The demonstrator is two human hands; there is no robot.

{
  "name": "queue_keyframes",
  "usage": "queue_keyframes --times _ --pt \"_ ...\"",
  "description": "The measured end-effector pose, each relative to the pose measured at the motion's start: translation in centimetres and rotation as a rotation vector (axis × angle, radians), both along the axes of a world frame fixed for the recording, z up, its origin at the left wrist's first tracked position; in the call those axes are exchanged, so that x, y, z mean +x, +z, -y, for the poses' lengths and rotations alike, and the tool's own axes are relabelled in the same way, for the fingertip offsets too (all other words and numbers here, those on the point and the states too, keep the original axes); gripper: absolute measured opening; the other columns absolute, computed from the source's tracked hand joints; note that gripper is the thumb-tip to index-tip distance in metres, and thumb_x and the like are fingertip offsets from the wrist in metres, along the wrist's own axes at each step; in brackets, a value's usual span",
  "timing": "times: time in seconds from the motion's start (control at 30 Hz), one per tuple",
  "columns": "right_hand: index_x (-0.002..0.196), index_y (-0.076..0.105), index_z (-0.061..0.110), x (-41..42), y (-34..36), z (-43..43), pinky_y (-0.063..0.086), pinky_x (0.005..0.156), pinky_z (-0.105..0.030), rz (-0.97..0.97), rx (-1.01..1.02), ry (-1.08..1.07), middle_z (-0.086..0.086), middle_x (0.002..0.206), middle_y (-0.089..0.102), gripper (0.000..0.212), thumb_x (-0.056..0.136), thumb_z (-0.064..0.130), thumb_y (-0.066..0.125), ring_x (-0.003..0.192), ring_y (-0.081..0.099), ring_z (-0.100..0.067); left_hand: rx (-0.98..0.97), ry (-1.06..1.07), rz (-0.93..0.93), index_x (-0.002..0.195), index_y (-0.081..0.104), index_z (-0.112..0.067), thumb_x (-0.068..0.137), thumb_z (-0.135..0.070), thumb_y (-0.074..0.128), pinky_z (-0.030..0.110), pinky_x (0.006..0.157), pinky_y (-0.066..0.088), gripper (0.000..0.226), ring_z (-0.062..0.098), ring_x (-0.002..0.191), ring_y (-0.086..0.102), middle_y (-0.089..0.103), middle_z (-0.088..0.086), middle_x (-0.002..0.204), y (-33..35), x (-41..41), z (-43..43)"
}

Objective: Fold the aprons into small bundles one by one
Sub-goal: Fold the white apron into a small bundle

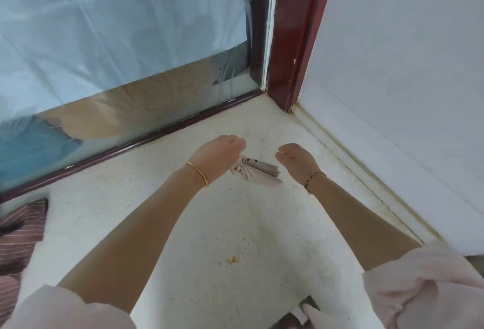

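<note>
A small folded bundle of pale pink apron (258,172), with dark specks and its straps gathered at one end, hangs just above the white counter (162,213). My left hand (220,154), with a gold bangle at the wrist, grips the bundle's strap end from above. My right hand (296,162) hovers just right of the bundle with its back to the camera and its fingers curled under. The bundle's right end stops short of that hand, and whether the hand holds anything is hidden.
A brown striped apron (21,229) lies at the counter's left edge. Pale pink fabric (314,315) shows at the bottom edge. A glass pane (117,40) in a dark red frame (290,40) closes the back, and a white wall (406,66) the right. An orange stain (231,259) marks the counter.
</note>
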State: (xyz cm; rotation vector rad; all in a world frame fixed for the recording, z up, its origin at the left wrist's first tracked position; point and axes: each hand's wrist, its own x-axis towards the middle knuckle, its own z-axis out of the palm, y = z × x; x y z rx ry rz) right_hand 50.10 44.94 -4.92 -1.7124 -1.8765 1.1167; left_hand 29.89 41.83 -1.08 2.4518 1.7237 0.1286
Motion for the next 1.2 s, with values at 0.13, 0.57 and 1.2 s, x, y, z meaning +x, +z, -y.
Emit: queue_keyframes --times 0.13,0.57,1.2 --pt "0.110 0.061 0.014 1.8 5.0 -1.2 0.043 0.089 -0.034 -0.152 -0.235 -0.008 -0.001 0.103 0.061 0.035 0.097 0.042 0.044 0.095 0.055 -0.017 0.104 -0.088 0.228 0.109 0.055 0.002 0.094 -0.002 0.040 0.044 0.082 0.044 0.021 0.031 0.094 0.054 0.056 0.019 0.107 4.3 2.5 -2.5" --pt "0.116 0.053 0.014 12.0 19.6 2.8 0.049 0.063 -0.027 -0.958 -0.296 0.124 -0.015 0.106 0.066 0.038 0.087 0.038 0.049 0.072 0.061 -0.020 0.425 -0.298 0.793 0.081 0.052 -0.004 0.086 0.001 0.050 0.018 0.081 0.046 0.007 0.012 0.092 0.057 0.063 0.003 0.102 21.2 15.4 -6.1" --pt "0.102 0.053 0.009 18.5 41.8 2.9 0.051 0.065 -0.035 -0.770 0.609 -0.240 -0.005 0.082 0.056 0.018 0.091 0.023 0.058 0.071 0.056 -0.020 0.370 -0.404 1.185 0.089 0.061 -0.015 0.092 -0.004 0.050 0.016 0.054 0.046 0.016 0.008 0.066 0.060 0.066 0.000 0.079 46.3 23.2 -5.2"
